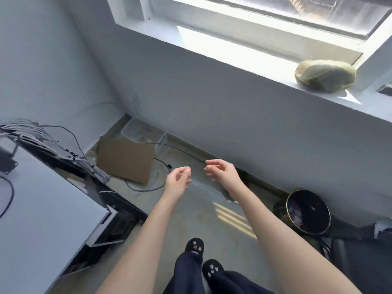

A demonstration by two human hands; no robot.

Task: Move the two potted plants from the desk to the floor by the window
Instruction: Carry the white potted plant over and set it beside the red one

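Head view. I see both bare forearms extended forward and downward over the floor (191,219), with the hands held close together at mid-frame, apart from each other and touching nothing. The left hand (177,181) is palm-inward, its fingers loosely curled and spread, grasping nothing. The right hand (221,174) mirrors it, wrist slightly higher, fingers relaxed, half-bent and empty.

Below the hands, two dark slippers (203,259) with small pale markings stand on the floor beneath dark trouser legs.

At right, against the wall under the window sill (233,66), a dark round pot with a gold rim (307,211) rests on the floor, tilted toward me; I cannot tell whether it holds a plant. No other pot shows in this view.

A rounded greenish bundle (325,75) lies on the sill near the window's right corner.

At left, the corner of a grey desk (42,209) carries bundled cables (53,149). Beyond it, a flat piece of cardboard (125,159) lies on the floor.

I find no legible writing or brand marks.
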